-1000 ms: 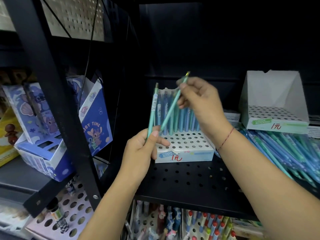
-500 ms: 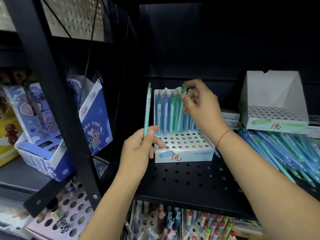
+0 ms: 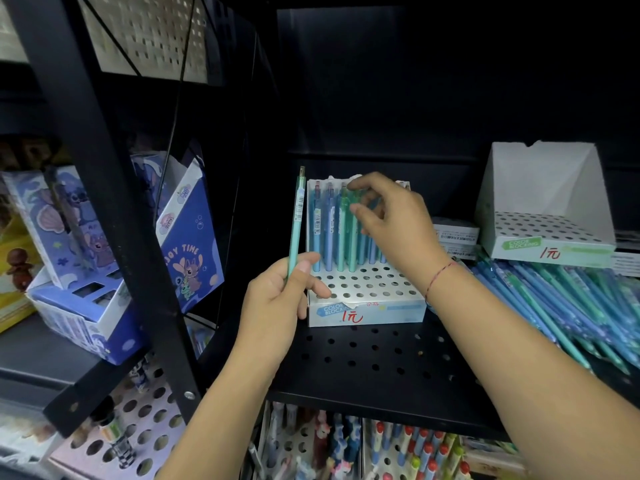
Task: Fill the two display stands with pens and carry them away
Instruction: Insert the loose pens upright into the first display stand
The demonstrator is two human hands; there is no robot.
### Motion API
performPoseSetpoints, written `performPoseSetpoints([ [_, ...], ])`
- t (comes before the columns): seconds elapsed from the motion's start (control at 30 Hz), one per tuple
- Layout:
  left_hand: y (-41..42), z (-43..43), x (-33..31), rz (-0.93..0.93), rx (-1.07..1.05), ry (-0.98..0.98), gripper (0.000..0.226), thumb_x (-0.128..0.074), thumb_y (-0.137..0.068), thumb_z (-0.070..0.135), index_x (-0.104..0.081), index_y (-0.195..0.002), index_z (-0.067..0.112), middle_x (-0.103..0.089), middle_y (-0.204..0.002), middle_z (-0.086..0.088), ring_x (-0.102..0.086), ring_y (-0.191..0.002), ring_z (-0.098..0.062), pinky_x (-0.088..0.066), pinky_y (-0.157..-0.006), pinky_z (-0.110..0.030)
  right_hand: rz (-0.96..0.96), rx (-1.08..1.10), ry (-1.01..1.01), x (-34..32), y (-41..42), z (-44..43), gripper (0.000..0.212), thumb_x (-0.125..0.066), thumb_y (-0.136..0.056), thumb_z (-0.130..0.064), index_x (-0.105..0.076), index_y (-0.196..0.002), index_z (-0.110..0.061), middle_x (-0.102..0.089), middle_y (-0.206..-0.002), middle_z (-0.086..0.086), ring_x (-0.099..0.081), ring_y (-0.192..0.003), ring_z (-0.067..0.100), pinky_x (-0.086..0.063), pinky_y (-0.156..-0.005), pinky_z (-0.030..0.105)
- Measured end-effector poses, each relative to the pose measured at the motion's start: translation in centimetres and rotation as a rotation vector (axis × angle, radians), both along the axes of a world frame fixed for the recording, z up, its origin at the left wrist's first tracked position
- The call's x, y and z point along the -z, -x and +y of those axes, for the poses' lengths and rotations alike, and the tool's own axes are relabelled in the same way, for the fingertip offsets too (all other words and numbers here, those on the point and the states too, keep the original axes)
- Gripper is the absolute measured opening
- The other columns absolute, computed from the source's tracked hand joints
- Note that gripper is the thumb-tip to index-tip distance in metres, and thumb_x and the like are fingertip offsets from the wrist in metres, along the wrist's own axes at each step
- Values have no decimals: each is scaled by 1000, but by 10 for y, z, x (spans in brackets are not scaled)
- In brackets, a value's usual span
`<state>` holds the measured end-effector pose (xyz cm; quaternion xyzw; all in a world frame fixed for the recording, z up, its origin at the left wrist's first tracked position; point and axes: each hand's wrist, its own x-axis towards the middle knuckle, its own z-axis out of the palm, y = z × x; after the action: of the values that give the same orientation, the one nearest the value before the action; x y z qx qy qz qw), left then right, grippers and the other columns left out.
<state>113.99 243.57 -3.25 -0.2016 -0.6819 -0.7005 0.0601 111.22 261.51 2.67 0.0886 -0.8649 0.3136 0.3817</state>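
On the far left, blue cartoon boxes (image 3: 104, 306) lean on a neighbouring shelf. Next, the left hand (image 3: 277, 299) grips one teal pen (image 3: 296, 220) low on its barrel, thumb pressed against curled fingers. The pen stands nearly upright, clicker end up, just left of the near display stand (image 3: 363, 296), which sits on the black perforated shelf (image 3: 363, 362). The standing pens (image 3: 332, 230) fill its back rows, long axes vertical, clips on top. The right hand (image 3: 388, 216) hovers at their tops, fingers loosely parted. Thumb and forefinger flank a green one, though the blur hides whether they touch it. Further right, loose pens (image 3: 571, 306) lie flat, running from back left to front right, with the second display stand (image 3: 547, 237) behind them.
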Motion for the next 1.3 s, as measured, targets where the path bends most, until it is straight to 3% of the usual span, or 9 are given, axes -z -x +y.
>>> performPoseSetpoints([
  [0.13, 0, 1, 1, 18, -9, 27, 23, -43, -100, 28, -64, -110, 29, -68, -71, 5, -42, -51, -2, -44, -73, -10, 34, 43, -4, -2, 1, 0, 20, -62, -90, -16, -67, -108, -22, -59, -88, -3, -45, -62, -1, -45, -69, 22],
  [0.27, -3, 3, -2, 19, -5, 45, 24, -44, -100, 28, -66, -94, 34, -67, -70, 8, -52, -61, -6, -42, -86, -21, 15, 92, 8, -4, -3, -2, 20, -61, -91, -19, -70, -109, -21, -54, -86, -4, -44, -65, -2, -34, -64, 8],
  [0.33, -4, 3, -2, 12, -1, 44, 28, -45, -99, 29, -68, -83, 32, -69, -75, 9, -57, -81, -23, -41, -93, -28, 33, 50, 75, -6, -8, -5, 19, -62, -91, -23, -70, -109, -22, -53, -86, -6, -47, -65, 0, -37, -65, 6],
  [0.4, -4, 4, -1, 17, 8, 68, 28, -46, -98, 30, -68, -82, 25, -70, -87, 3, -52, -105, -12, -41, -92, -29, -1, -144, 252, -11, -14, -11, 20, -62, -92, -24, -67, -111, -21, -58, -87, -5, -51, -63, 3, -45, -63, 15],
  [0.57, -7, 7, 0, 120, -13, 193, 25, -47, -99, 23, -68, -107, 14, -69, -77, 0, -58, -95, 14, -41, -78, -4, -253, -550, 462, -17, -25, -23, 19, -56, -95, -11, -63, -111, -5, -67, -91, 25, -56, -54, 12, -48, -52, 21],
  [0.73, 0, 5, 2, 262, -233, 336, 47, -59, -90, 38, -45, -134, 33, -40, -101, 19, -43, -87, 8, -37, -75, -6, -107, -457, 656, -23, -19, -11, 13, -50, -97, -9, -61, -103, -6, -65, -78, 6, -56, -52, 6, -48, -51, 17],
  [0.9, 8, 7, 8, 144, -90, 471, 81, -60, -89, 42, -7, -150, 41, -19, -131, 24, -25, -134, -7, -29, -108, -30, 91, -54, 368, -18, -8, 14, 7, -53, -96, -16, -59, -100, -17, -61, -75, -1, -57, -53, 10, -52, -58, 29],
  [1.03, 9, 7, 10, 66, 16, 452, 81, -58, -91, 41, -2, -149, 46, -19, -150, 15, -24, -137, -6, -25, -101, -25, 28, 7, 205, -8, -1, 13, 13, -56, -94, -21, -62, -103, -14, -64, -77, 6, -62, -67, 24, -55, -72, 45],
  [1.3, 7, 6, 10, 77, 15, 440, 82, -58, -91, 40, 0, -148, 50, -21, -150, 13, -26, -134, -3, -26, -99, -24, 34, 35, 82, -5, -2, 10, 24, -61, -92, -24, -53, -114, -20, -62, -70, 4, -62, -67, 21, -54, -69, 41],
])
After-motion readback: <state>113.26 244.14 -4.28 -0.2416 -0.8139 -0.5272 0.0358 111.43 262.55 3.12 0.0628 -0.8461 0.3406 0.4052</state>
